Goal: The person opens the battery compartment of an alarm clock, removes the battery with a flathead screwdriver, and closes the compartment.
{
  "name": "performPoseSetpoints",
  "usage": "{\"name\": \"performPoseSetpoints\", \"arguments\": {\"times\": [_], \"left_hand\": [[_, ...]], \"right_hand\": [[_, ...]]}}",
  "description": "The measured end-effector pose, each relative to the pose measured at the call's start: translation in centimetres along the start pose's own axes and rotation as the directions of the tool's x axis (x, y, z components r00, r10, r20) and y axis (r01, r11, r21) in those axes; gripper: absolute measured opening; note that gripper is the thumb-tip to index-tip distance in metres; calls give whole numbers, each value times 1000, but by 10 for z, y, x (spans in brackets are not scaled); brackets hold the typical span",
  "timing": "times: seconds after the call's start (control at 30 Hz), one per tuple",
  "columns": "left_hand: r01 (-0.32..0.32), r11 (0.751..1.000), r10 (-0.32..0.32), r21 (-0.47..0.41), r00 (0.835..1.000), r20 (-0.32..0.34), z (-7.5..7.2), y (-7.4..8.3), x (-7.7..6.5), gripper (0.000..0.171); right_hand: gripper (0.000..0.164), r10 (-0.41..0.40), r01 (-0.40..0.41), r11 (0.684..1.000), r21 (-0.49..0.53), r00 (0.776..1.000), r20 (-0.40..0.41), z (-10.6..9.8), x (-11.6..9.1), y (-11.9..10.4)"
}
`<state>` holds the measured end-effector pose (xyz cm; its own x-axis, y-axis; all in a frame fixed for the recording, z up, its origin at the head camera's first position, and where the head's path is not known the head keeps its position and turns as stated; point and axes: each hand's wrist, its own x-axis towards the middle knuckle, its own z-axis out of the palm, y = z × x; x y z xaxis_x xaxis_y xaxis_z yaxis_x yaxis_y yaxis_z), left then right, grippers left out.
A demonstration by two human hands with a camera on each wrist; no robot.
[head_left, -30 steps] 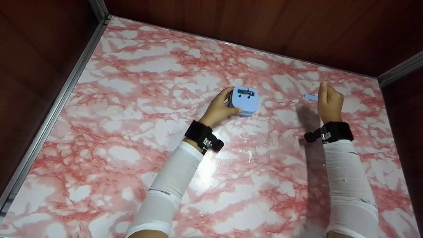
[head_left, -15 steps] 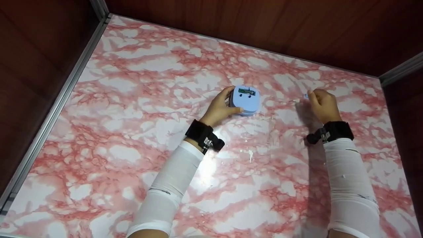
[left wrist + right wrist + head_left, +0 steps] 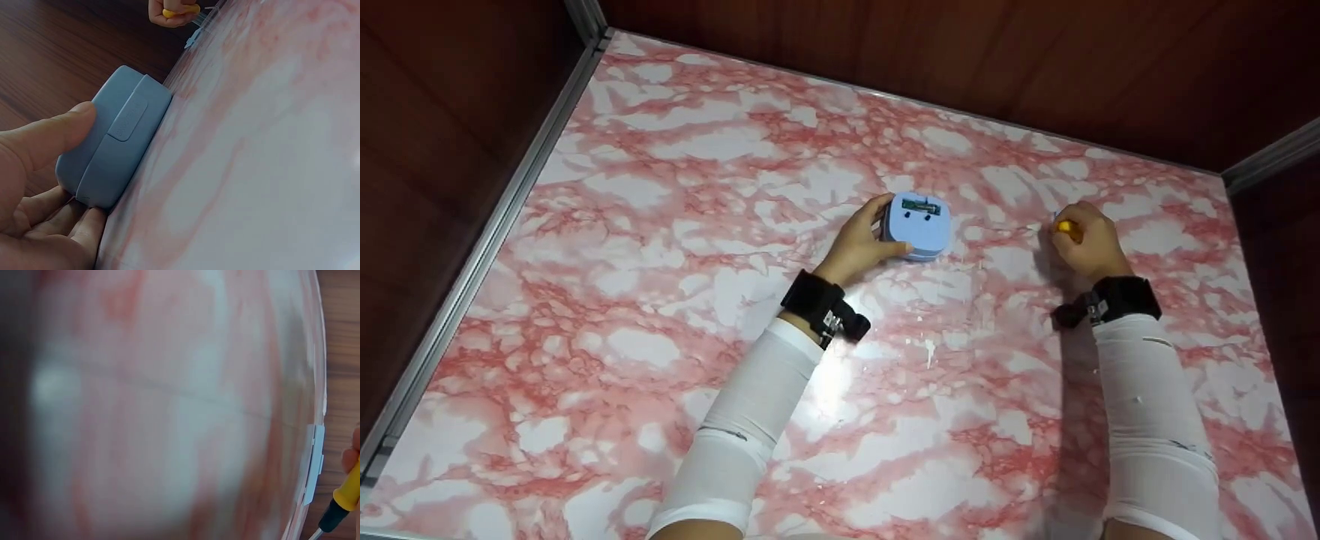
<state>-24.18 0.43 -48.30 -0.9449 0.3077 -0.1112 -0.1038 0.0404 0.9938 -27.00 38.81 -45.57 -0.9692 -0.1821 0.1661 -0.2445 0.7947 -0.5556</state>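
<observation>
A light-blue rounded-square box [image 3: 926,234] stands on the table, its top showing a slot with green circuit board and two dark holes. My left hand [image 3: 859,244] grips its left side, thumb at the near edge and fingers round the far side, as the left wrist view also shows. To the right, my right hand [image 3: 1089,241] holds a screwdriver [image 3: 346,495] by its yellow handle, with a black collar and a metal shaft beyond it. Beside the screwdriver lies a small light-blue cover [image 3: 314,464], mostly hidden behind the right hand in the head view.
The pink-and-white marbled table [image 3: 720,300] extends all around the hands. Dark wooden panels [image 3: 930,67] border it at the back and sides, with a metal rail [image 3: 502,217] on the left. A pale spot [image 3: 929,352] marks the tabletop in front of the box.
My right hand has shifted left and turned, bringing the yellow screwdriver handle into sight and covering most of the small blue cover. The left hand keeps its grip on the box, nearly still.
</observation>
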Motion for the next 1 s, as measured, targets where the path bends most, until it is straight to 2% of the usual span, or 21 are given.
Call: {"name": "performPoseSetpoints", "arguments": {"times": [0.17, 0.33, 0.5, 0.63, 0.87, 1.0], "left_hand": [[-2, 1000, 2, 7, 1000, -19, 2, 0, 1, 87], [1, 1000, -1, 14, 1000, -20, 2, -1, 1, 87], [-4, 1000, 4, 11, 1000, -12, 1, 0, 0, 88], [-1, 1000, 1, -4, 1000, -7, 1, 0, -1, 88], [0, 1000, 0, 3, 1000, -1, 0, 0, -1, 88], [2, 1000, -2, -17, 1000, 1, -1, 0, -2, 89]], "right_hand": [[14, 77, -77, 997, 11, 996, 35, -1, 0, -3], [16, 119, -119, 993, -6, 991, 59, -1, -1, -5], [18, 95, -94, 995, -15, 993, 66, 1, -2, -2], [24, 68, -68, 998, -13, 994, 84, 0, -3, -2], [29, 73, -68, 997, -37, 986, 151, -2, -3, 1], [29, 78, -74, 997, -29, 985, 156, -1, -3, 4]]}}
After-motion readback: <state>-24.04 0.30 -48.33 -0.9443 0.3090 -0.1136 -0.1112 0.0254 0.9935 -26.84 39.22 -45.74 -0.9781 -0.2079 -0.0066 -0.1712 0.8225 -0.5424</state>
